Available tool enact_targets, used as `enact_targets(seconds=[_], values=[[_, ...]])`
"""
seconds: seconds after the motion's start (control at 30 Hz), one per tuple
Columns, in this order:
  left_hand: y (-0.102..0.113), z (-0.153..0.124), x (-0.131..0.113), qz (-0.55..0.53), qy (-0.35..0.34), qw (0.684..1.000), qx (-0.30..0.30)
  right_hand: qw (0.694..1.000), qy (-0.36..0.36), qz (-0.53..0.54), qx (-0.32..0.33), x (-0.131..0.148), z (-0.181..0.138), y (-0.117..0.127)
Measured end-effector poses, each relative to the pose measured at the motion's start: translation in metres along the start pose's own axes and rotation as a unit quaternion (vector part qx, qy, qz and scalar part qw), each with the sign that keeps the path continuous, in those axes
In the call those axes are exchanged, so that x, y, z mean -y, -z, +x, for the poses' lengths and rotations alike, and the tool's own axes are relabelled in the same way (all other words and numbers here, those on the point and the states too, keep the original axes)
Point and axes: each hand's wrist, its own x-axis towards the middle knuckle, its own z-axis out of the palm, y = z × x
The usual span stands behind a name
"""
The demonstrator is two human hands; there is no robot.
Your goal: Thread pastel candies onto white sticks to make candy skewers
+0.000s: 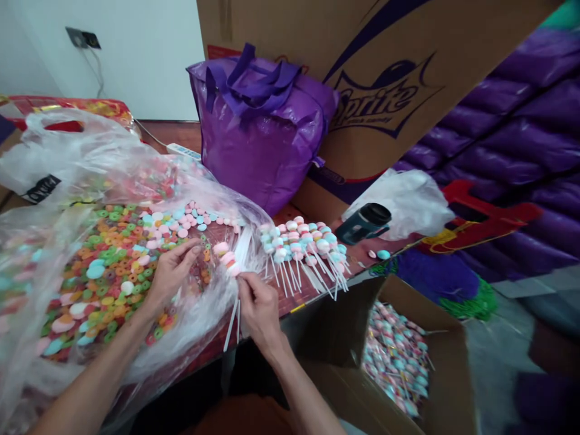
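Observation:
My right hand [261, 305] pinches a candy skewer [226, 260] just below its stacked pink and white pieces. The fingers of my left hand [174, 272] are closed together just left of that skewer; whatever may be between them is too small to make out. Under and around my left hand lie many colourful gummy rings [120, 241] on clear plastic sheeting [181, 344]. Flat pink and blue candies [193, 217] are scattered behind it. Loose white sticks [244, 241] lie beside the skewer. To the right, a pile of finished-looking candy skewers [301, 241] rests on the red table [290, 305].
Behind the table stand a purple bag [258, 145] and a large cardboard sheet [408, 54]. A dark cup [365, 220] and a white plastic bag [408, 202] are at the right. Below, an open cardboard box [446, 362] holds many wrapped skewers [399, 356].

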Motion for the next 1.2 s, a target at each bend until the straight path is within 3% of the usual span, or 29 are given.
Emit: enact_targets(seconds=[0.2, 0.3, 0.43, 0.6, 0.63, 0.7, 0.8, 0.93, 1.07, 1.2], values=[[-0.001, 0.003, 0.009, -0.025, 0.035, 0.999, 0.017, 0.97, -0.029, -0.102, -0.22, -0.026, 0.027, 0.068], [-0.003, 0.004, 0.013, -0.036, 0.037, 0.999, 0.008, 0.968, -0.036, -0.162, -0.19, -0.045, 0.047, 0.078], [-0.005, 0.003, 0.014, -0.041, 0.037, 0.998, -0.006, 0.956, -0.034, -0.262, -0.128, -0.06, 0.057, 0.072], [-0.006, 0.005, 0.017, -0.05, 0.04, 0.998, 0.004, 0.913, 0.058, -0.325, -0.24, -0.046, 0.039, 0.059], [-0.006, 0.006, 0.018, -0.049, 0.041, 0.998, 0.008, 0.918, 0.084, -0.308, -0.234, -0.041, 0.034, 0.054], [-0.006, 0.008, 0.021, -0.041, 0.041, 0.998, 0.012, 0.949, 0.126, -0.236, -0.163, -0.033, 0.026, 0.038], [-0.005, 0.01, 0.025, -0.011, 0.032, 0.999, 0.012, 0.979, 0.097, -0.18, -0.018, -0.029, 0.026, 0.009], [0.0, 0.02, 0.015, 0.142, -0.024, 0.989, 0.044, 0.944, -0.037, -0.318, 0.08, -0.023, 0.046, -0.024], [-0.002, 0.046, -0.008, 0.359, -0.1, 0.926, 0.061, 0.903, -0.121, -0.399, 0.108, -0.01, 0.062, -0.038], [-0.017, 0.075, -0.009, 0.448, -0.075, 0.886, 0.088, 0.903, -0.153, -0.383, 0.12, -0.008, 0.066, -0.039]])
